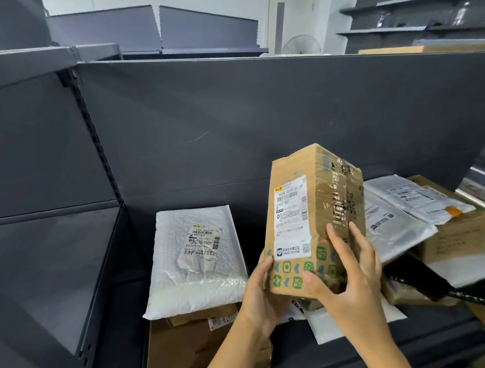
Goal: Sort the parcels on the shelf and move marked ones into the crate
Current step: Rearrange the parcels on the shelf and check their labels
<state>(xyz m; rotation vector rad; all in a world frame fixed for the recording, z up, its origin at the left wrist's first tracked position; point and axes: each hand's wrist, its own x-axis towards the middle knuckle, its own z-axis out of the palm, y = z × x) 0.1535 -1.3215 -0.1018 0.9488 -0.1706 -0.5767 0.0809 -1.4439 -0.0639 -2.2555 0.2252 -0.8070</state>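
Note:
I hold a brown cardboard parcel [314,218] upright above the dark shelf [127,305], its white shipping label facing me and green prints along its bottom. My left hand [261,295] grips its lower left corner from below. My right hand [350,273] wraps its lower right side, thumb on the front, fingers on the taped side. A white bubble mailer [197,258] with a label lies to the left on brown boxes [193,351].
A pile of parcels fills the shelf's right end: white poly mailers [400,222], a brown box [460,236] and a black bag [430,283]. A dark back panel [270,113] rises behind. More grey shelving stands at the back.

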